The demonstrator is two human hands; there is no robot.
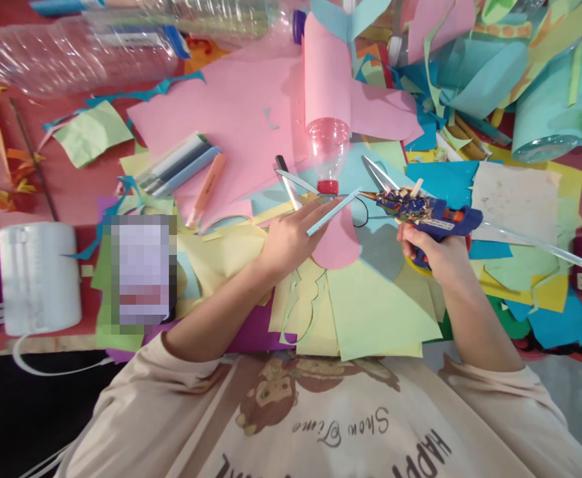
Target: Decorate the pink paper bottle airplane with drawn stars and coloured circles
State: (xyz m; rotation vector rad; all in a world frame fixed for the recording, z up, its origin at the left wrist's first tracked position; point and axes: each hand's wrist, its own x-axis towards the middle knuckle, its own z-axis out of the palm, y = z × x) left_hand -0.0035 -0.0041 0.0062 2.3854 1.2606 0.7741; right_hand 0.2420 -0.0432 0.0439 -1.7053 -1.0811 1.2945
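Observation:
My left hand (pixel 291 236) is closed on a narrow light-blue paper strip (pixel 335 212), which slants up to the right. In my right hand (pixel 438 252) is a dark-blue hot glue gun (pixel 440 219), crusted with glue and scraps. Its nozzle points left, at or very near the strip's upper end; whether they touch I cannot tell. A clear glue stick (pixel 540 244) juts from the gun's back. Just beyond my left hand lies a plastic bottle wrapped in pink paper (pixel 327 79), its red cap (pixel 327 187) toward me. Scissor blades (pixel 379 174) show near the nozzle.
Paper sheets and scraps cover the table, including a green sheet (pixel 381 312) in front of me. Markers (pixel 176 166) and a blurred-out phone (pixel 144 272) lie left, beside a white box-shaped device (pixel 40 279) with a cable. Clear bottles (pixel 76 56) lie far left; a blue-wrapped bottle (pixel 545 119) stands right.

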